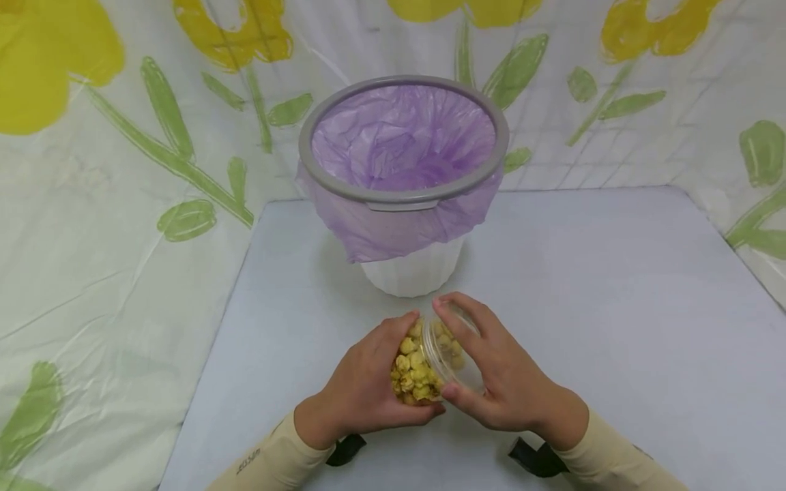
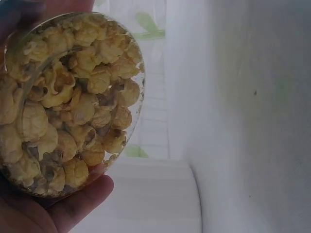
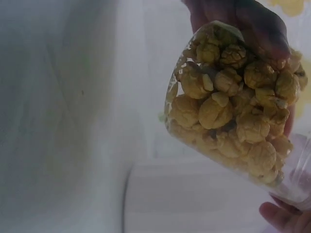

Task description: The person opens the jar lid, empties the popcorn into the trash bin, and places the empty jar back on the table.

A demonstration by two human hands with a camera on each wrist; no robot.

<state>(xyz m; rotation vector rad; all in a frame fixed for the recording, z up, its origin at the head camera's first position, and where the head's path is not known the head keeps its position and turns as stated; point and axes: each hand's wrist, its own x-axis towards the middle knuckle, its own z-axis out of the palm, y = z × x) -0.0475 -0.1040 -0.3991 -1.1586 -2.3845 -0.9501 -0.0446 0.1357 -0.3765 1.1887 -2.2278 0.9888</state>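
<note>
A clear plastic jar of yellow popcorn (image 1: 414,368) lies tipped on its side between the two hands, close in front of the bin. My left hand (image 1: 368,382) grips its body, thumb and fingers on opposite sides. Around the clear lid (image 1: 469,374) at the jar's right end, the fingers and thumb of my right hand (image 1: 512,375) are curled. The left wrist view looks onto the jar's round base, with popcorn (image 2: 73,111) pressed against it. In the right wrist view, popcorn (image 3: 233,107) fills the jar's body up to its clear, ridged neck.
A white bin (image 1: 414,269) with a grey rim ring (image 1: 402,196) stands on the pale table (image 1: 614,307) beyond the hands. Its purple bag liner (image 1: 399,129) folds out over the rim. Behind hangs a white sheet (image 1: 368,41) painted with yellow flowers and green leaves.
</note>
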